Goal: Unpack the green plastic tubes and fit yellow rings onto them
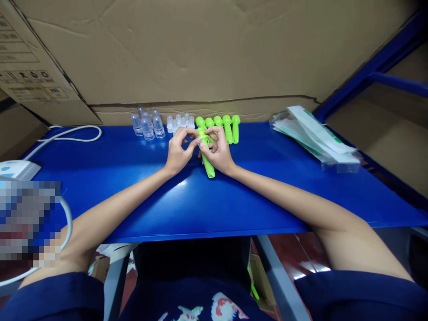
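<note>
My right hand (219,151) is closed round a bright green plastic tube (208,166), whose lower end sticks out below the palm. My left hand (179,149) pinches at the tube's top end, fingers curled against those of the right hand. Both hands hover over the blue table (133,187) near its far edge. Just behind them lies a row of several more green tubes (227,127). To the left of that row stand small clear plastic caps (180,121) and larger clear plastic vials (147,125).
A stack of clear plastic bags (316,138) lies at the far right of the table. A white cable (72,133) curls at the far left, beside a white device (16,169). Cardboard (200,53) forms the wall behind. A blue frame beam (374,67) runs up at right.
</note>
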Demonstrator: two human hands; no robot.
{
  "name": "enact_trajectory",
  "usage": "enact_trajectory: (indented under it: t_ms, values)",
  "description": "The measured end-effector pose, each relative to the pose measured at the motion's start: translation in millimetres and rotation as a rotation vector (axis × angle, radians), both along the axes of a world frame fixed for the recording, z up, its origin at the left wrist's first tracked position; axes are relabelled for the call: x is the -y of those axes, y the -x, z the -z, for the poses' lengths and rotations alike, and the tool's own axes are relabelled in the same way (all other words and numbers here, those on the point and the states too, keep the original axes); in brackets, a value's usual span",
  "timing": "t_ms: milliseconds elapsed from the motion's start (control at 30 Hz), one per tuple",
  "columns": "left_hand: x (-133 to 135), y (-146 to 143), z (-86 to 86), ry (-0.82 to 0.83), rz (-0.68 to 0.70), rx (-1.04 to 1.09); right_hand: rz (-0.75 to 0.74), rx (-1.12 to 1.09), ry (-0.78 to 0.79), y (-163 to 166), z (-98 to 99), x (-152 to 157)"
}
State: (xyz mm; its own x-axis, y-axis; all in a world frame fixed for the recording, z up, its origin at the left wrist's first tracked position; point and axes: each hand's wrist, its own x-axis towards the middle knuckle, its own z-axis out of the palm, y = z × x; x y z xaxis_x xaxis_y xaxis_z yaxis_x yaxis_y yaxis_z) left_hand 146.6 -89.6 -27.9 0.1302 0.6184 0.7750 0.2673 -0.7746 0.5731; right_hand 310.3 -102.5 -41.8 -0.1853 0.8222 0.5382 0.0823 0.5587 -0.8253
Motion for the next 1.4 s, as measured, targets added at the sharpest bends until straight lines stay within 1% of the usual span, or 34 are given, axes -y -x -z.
enact_trajectory:
  t_ms: [100,333,600,833,1000,1100,1267,1400]
  values:
    - [-2,0,0.9,0.026,-0.025,0.009,0.002,0.005,0.015,0,-0.7,0]
    - [-3,3,0.5,0.045,-0.001,-0.008,-0.011,0.043,0.012,-2,-0.5,0]
    - [-3,4,2.0,0.117,0.003,-0.024,0.009,0.075,0.005,-4,0.4,-4]
    - [-3,6,-2.6,0.094,0.046,-0.032,0.035,0.040,-0.029,-2,0.1,-2]
    - [-2,6,-5.5,0.074,0.061,-0.034,0.056,0.057,0.018,-2,-4.2,4]
    - [-1,6,-5.8,0.084,0.056,-0.049,0.043,0.067,0.038,-3,-5.5,5]
    - [-3,3,-1.1,0.117,0.048,-0.006,0.013,0.039,0.036,-3,-4.9,-1]
    - [-10,0,7.3,0.235,0.123,0.112,-0.017,-0.015,0.067,-2,-4.1,-4]
